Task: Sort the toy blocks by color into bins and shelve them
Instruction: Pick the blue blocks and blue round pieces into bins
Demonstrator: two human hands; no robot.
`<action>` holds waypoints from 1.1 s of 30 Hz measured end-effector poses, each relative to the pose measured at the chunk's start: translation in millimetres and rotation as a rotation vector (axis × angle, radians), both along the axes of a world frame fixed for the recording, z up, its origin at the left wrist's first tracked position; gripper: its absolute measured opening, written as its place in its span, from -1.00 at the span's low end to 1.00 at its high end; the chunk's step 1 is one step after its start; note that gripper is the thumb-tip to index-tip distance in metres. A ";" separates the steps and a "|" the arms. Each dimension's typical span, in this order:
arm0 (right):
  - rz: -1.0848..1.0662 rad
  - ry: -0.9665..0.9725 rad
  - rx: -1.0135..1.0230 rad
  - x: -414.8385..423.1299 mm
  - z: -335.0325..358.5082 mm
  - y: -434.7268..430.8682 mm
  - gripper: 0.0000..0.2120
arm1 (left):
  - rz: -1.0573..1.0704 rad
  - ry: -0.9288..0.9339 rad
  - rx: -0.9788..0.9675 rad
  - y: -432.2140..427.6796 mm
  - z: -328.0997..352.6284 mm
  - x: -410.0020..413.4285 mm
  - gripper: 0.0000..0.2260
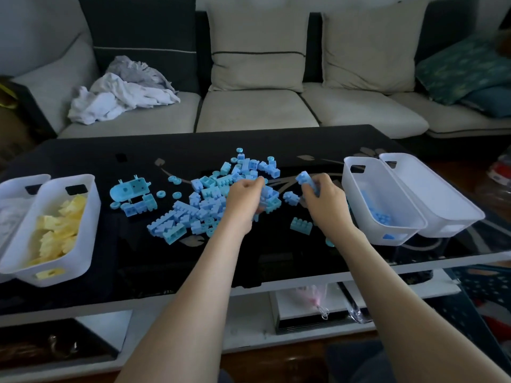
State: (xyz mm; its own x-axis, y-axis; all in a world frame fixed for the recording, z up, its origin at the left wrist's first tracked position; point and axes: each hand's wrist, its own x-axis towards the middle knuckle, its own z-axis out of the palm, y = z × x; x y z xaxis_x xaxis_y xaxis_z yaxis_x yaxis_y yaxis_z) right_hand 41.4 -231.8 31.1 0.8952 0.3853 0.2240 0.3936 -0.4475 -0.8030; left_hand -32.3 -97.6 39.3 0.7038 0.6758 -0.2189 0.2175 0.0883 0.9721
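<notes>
A pile of light blue toy blocks (pixel 204 200) lies on the middle of the black glass table (pixel 154 266). My left hand (pixel 244 199) reaches into the pile's right side, its fingers curled round blue blocks. My right hand (pixel 322 200) grips a blue block (pixel 305 179) just left of a white bin (pixel 356 189) that holds a few blue blocks. At the left a white bin (pixel 91 217) is filled with yellow blocks (pixel 59 230). A blue boat-shaped piece (pixel 130 189) lies left of the pile.
A second white bin (pixel 448 194) stands at the far right and another white bin (pixel 11 186) at the far left edge. A sofa with cushions and crumpled clothes (pixel 121 92) runs behind the table. A lower shelf (pixel 304 310) under the tabletop holds plastic bags.
</notes>
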 end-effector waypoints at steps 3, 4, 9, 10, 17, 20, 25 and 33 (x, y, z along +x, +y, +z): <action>0.005 0.148 0.130 -1.1 2.6 -5.8 -0.87 | -0.017 -0.127 -0.413 -8.7 5.5 11.9 -0.87; 0.001 0.213 0.178 -1.4 3.5 -6.2 -0.88 | -0.030 -0.165 -0.509 -13.2 6.7 15.4 -0.86; -0.027 0.370 0.310 1.5 12.1 -17.4 -0.78 | -0.092 -0.263 -0.767 -51.4 11.8 41.4 -0.80; -0.038 0.347 0.303 3.1 12.9 -22.9 -0.77 | -0.105 -0.274 -0.773 -60.3 13.6 47.7 -0.78; -0.188 -0.040 0.094 11.6 25.4 -78.0 -0.89 | -0.287 -0.317 -0.086 -130.6 19.0 76.4 -0.75; -0.257 -0.166 -0.119 18.7 24.7 -101.9 -0.77 | -0.387 -0.276 0.497 -144.0 7.0 86.9 -0.78; -0.165 -0.063 -0.334 27.0 18.6 -126.5 -0.48 | -0.596 -0.042 0.743 -152.0 -5.2 96.7 -0.71; -0.133 -0.314 -0.438 22.5 24.5 -87.4 -0.54 | -0.328 0.007 0.905 -117.4 2.1 85.6 -0.68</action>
